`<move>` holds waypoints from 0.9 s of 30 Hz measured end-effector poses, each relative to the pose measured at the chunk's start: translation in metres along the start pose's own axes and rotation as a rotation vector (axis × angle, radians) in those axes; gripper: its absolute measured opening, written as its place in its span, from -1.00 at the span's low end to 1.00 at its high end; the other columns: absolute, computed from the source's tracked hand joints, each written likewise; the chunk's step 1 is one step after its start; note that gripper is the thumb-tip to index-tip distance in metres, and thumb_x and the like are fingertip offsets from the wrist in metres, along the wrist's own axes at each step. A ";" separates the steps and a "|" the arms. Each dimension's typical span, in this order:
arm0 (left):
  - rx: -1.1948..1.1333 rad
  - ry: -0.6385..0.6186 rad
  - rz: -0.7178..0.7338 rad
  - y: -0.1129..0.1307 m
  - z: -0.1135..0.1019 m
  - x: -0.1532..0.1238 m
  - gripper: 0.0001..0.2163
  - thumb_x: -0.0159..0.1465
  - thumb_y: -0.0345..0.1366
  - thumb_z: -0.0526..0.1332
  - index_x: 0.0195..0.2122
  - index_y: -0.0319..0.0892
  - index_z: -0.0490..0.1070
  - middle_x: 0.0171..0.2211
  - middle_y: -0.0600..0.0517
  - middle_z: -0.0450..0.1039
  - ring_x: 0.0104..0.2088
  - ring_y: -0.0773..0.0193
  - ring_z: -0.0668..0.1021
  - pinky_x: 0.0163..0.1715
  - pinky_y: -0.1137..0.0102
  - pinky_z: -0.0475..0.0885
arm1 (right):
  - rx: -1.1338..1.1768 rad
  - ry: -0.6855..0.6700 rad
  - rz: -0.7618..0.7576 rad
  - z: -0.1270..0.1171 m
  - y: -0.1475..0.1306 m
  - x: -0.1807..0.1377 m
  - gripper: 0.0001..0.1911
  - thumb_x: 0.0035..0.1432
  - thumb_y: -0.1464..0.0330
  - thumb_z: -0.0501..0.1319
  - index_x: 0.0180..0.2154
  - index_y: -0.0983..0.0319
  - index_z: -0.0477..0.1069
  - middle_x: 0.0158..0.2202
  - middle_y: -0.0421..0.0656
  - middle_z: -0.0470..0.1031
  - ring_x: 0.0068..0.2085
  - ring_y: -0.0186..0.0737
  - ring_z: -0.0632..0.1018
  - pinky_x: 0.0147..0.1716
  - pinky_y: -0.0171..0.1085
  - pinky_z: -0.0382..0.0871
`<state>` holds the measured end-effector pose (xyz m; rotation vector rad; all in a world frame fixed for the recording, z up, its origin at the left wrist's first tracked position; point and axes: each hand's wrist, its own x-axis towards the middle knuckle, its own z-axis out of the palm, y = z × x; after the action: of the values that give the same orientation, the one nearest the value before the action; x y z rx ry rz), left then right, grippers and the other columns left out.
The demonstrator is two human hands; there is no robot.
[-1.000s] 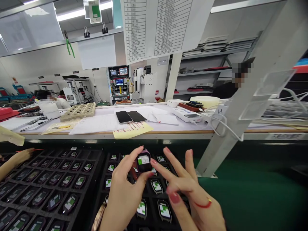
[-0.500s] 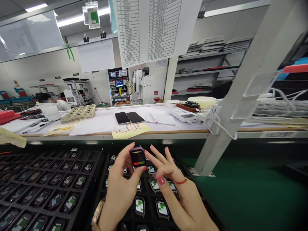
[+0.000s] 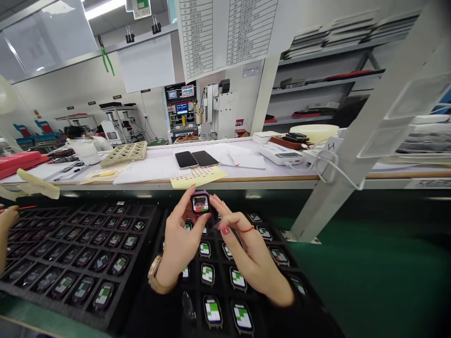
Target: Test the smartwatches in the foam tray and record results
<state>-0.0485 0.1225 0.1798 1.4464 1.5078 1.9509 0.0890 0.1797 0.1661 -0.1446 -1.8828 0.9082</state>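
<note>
Above the black tray (image 3: 222, 281), left grip (image 3: 182, 238) in a pinch on a watch (image 3: 200, 203), right grip (image 3: 248, 251) alongside, hold unclear.

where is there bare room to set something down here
Widest: the green surface, bordered by the right tray and the grey post. A narrow strip of bare bench lies along the front between the yellow sheet and the white device. Crowded: that tray and the left tray, both lined with watches.

Black sleeves (image 3: 289, 315), gold wristband (image 3: 154, 274), cord (image 3: 248, 229) (red)
</note>
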 end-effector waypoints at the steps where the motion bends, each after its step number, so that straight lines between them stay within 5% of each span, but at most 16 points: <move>1: -0.009 -0.002 0.010 0.000 0.000 0.000 -0.47 0.25 -0.32 0.33 0.26 -0.01 0.32 0.07 0.01 0.52 -0.01 0.21 0.56 -0.16 0.43 0.50 | 0.020 -0.002 0.003 0.000 0.001 0.000 -0.86 0.49 0.33 -0.01 -0.19 0.14 0.26 0.34 -0.04 0.22 0.38 -0.10 0.16 0.37 0.16 0.02; 15: -0.017 -0.012 0.063 -0.004 -0.002 0.003 -0.44 0.24 -0.26 0.34 0.27 -0.04 0.30 0.16 -0.06 0.46 0.07 0.12 0.55 -0.03 0.33 0.53 | 0.041 -0.015 0.050 0.002 0.003 -0.002 -0.83 0.49 0.27 -0.01 -0.20 0.13 0.25 0.36 0.01 0.17 0.36 -0.04 0.23 0.31 0.14 0.16; 27: -0.030 -0.021 0.051 -0.003 -0.001 0.003 -0.44 0.24 -0.29 0.34 0.27 -0.07 0.30 0.11 -0.06 0.50 0.09 0.10 0.54 0.02 0.31 0.52 | 0.041 0.006 0.039 0.003 0.003 -0.003 -0.88 0.49 0.30 0.01 -0.18 0.13 0.26 0.37 -0.05 0.17 0.37 -0.08 0.20 0.36 0.08 0.08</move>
<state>-0.0514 0.1253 0.1788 1.5025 1.4400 1.9722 0.0871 0.1793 0.1613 -0.1596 -1.8599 0.9715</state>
